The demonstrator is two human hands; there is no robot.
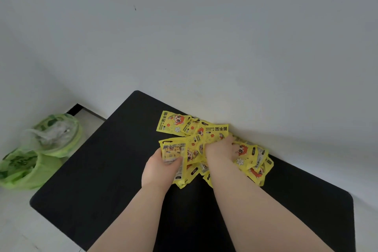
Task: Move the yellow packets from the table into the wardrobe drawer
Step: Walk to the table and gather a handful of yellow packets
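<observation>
Several yellow hand-warmer packets (212, 130) lie in a heap on the black table (102, 170), against the white wall. My left hand (159, 168) grips a small stack of packets (173, 152) at the heap's left edge, thumb across the front. My right hand (219, 152) is dug into the middle of the heap with its fingers curled round some packets; the fingertips are hidden under them. One packet (170, 121) lies flat at the far left end. No wardrobe drawer is in view.
Two bins lined with green plastic bags (57, 135) (22, 168) stand on the pale floor left of the table. The white wall (204, 37) runs directly behind the heap. The table's front edge and right corner (345, 196) are near me.
</observation>
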